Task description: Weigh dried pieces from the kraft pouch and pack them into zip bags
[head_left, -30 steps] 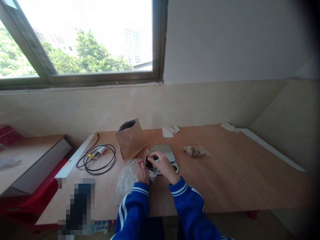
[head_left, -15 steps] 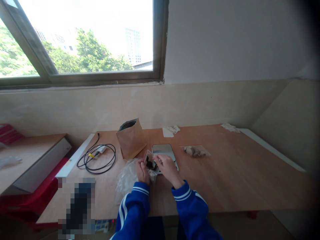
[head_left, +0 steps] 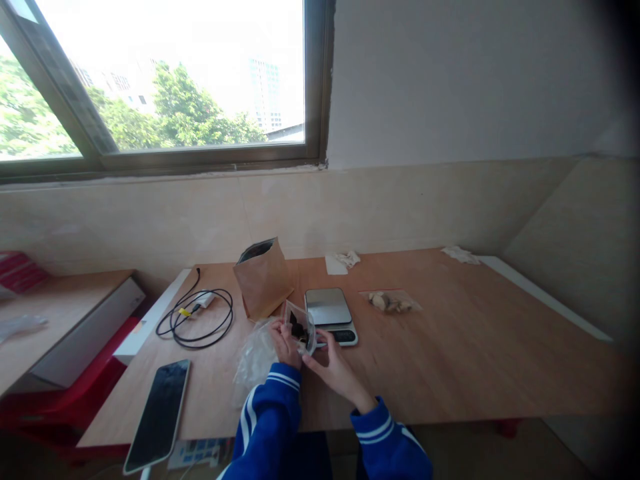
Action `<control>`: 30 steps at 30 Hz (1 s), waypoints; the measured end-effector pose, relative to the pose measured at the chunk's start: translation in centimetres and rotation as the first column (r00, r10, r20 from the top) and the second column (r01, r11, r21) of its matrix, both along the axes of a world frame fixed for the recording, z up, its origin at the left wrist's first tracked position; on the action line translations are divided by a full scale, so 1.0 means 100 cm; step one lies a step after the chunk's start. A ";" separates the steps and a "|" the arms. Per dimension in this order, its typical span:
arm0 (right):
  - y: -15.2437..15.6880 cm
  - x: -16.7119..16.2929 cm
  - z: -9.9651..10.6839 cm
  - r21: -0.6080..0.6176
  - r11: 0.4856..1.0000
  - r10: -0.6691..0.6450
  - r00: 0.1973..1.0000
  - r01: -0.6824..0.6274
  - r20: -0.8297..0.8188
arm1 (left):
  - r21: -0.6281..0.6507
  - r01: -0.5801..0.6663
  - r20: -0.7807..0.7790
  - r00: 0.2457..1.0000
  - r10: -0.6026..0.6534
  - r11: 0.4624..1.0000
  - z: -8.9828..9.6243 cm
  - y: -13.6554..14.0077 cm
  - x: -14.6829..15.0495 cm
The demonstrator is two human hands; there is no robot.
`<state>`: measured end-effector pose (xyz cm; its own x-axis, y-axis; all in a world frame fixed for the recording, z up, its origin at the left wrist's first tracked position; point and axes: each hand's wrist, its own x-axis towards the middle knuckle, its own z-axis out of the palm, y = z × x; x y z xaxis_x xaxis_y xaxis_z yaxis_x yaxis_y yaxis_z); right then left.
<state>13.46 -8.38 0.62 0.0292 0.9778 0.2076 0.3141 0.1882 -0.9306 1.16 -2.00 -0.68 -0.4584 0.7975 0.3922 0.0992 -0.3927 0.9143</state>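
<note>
A small clear plastic bag (head_left: pixel 309 325) with dark, dried-looking pieces inside is tilted up over the table's front half. My left hand (head_left: pixel 286 343) is closed on its left side. At the bag's lower right edge is my right hand (head_left: pixel 340 373), thumb below and fingers beside it, lightly gripping the edge. Just behind, a kitchen scale (head_left: pixel 327 307) shows a bare metal plate and a dark display. Crumpled clear plastic bags (head_left: pixel 253 363) lie under and left of my left hand.
A brown kraft pouch (head_left: pixel 265 277) stands with its mouth open. Another clear bag (head_left: pixel 407 301) with pale dried slices lies right of the scale. A coiled black cable (head_left: pixel 233 320) and a phone (head_left: pixel 159 413) are at left. Crumpled tissue (head_left: pixel 347 259) lies by the wall.
My right hand has moved down from the top of the bag to its lower right edge. More of the scale and its display now shows. My left hand keeps its hold.
</note>
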 end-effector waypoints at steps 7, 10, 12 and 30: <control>0.004 -0.005 0.021 0.042 0.995 -0.086 0.987 0.093 -0.133 | 0.124 0.109 -0.180 0.980 -0.086 0.986 0.039 -0.006 0.008; 0.006 0.004 0.028 0.042 0.988 -0.139 0.966 0.152 -0.218 | 0.118 0.168 -0.291 0.948 -0.128 0.979 0.054 -0.014 0.005; 0.005 0.012 0.033 0.061 0.983 -0.152 0.958 0.171 -0.245 | 0.109 0.149 -0.296 0.949 -0.111 0.983 0.057 -0.018 0.002; -0.010 0.039 0.031 0.060 0.980 -0.168 0.948 0.191 -0.269 | -0.191 0.287 0.194 0.948 -0.251 0.939 0.042 -0.036 -0.004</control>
